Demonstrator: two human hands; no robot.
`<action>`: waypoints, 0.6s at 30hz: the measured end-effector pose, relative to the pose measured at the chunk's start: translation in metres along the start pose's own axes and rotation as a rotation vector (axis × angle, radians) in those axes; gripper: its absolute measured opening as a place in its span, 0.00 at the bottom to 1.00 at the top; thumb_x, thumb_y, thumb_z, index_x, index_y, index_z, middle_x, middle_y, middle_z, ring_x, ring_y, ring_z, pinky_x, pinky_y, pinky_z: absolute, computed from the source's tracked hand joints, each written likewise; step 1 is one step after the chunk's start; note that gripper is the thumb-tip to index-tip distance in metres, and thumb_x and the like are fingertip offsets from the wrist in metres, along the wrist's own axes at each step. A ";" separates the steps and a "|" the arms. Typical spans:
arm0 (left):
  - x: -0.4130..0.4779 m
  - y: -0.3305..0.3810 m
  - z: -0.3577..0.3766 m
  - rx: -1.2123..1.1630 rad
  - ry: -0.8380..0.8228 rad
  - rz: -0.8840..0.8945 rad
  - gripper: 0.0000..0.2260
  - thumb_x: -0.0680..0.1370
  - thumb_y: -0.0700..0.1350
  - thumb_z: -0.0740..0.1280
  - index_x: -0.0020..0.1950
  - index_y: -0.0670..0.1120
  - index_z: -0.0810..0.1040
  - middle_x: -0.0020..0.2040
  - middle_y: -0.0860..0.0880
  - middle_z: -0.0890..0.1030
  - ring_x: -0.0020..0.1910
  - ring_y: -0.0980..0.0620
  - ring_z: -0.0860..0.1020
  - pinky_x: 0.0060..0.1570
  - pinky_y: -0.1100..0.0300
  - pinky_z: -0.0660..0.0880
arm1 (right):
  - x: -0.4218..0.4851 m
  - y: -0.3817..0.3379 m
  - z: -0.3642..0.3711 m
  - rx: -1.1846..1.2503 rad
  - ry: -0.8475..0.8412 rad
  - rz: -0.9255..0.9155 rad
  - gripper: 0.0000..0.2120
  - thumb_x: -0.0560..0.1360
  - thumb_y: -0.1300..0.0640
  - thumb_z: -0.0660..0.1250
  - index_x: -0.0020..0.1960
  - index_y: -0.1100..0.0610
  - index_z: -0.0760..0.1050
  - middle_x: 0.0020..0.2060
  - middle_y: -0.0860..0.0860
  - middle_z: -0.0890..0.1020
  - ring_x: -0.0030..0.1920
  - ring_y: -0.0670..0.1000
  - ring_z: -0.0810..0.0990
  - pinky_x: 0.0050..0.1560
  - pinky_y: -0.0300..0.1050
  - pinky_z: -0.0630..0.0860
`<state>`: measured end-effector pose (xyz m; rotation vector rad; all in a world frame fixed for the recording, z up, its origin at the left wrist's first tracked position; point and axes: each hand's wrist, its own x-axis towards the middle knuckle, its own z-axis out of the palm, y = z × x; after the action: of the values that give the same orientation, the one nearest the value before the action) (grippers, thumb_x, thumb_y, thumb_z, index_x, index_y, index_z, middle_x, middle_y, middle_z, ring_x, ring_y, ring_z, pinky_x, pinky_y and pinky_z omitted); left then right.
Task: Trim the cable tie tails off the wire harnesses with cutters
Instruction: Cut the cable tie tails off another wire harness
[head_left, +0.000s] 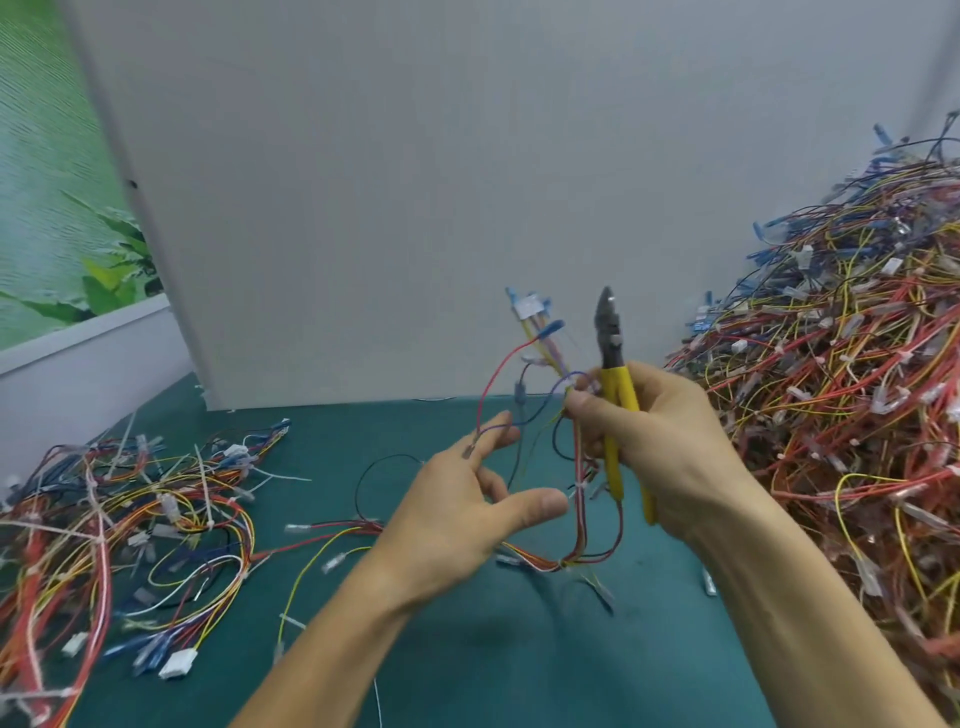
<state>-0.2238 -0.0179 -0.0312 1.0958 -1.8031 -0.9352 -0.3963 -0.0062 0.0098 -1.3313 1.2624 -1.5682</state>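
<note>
Gripping cutters (617, 392) and harness (577, 519) in right hand (670, 436), left hand (457, 512) spread, cable tie (578, 486) blurred

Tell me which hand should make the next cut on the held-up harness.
Right. The right hand grips the yellow cutters, jaws up beside the harness it also pinches. The left hand is open, so it can steady that harness.
</note>
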 end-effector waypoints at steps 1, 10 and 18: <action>0.000 -0.001 0.002 0.002 -0.004 0.004 0.27 0.60 0.61 0.74 0.57 0.63 0.71 0.49 0.56 0.82 0.31 0.62 0.78 0.39 0.67 0.69 | -0.002 0.000 0.004 -0.001 -0.046 0.009 0.03 0.72 0.64 0.72 0.44 0.63 0.78 0.29 0.52 0.78 0.31 0.50 0.74 0.34 0.43 0.73; 0.000 -0.001 0.010 -0.379 0.038 0.049 0.07 0.72 0.50 0.73 0.49 0.52 0.84 0.42 0.51 0.85 0.30 0.59 0.74 0.31 0.69 0.69 | -0.014 -0.011 0.010 -0.073 -0.383 0.000 0.12 0.74 0.72 0.66 0.46 0.57 0.81 0.37 0.49 0.85 0.37 0.44 0.82 0.39 0.36 0.78; 0.006 0.002 0.001 -0.674 0.240 -0.180 0.09 0.66 0.40 0.73 0.45 0.45 0.82 0.40 0.46 0.82 0.29 0.56 0.75 0.31 0.64 0.73 | -0.007 -0.018 0.000 -0.434 0.003 -0.226 0.06 0.73 0.56 0.73 0.39 0.54 0.76 0.26 0.43 0.76 0.28 0.42 0.71 0.33 0.38 0.68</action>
<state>-0.2270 -0.0228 -0.0278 0.8860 -1.0756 -1.3263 -0.3938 0.0054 0.0250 -1.7949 1.5590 -1.4933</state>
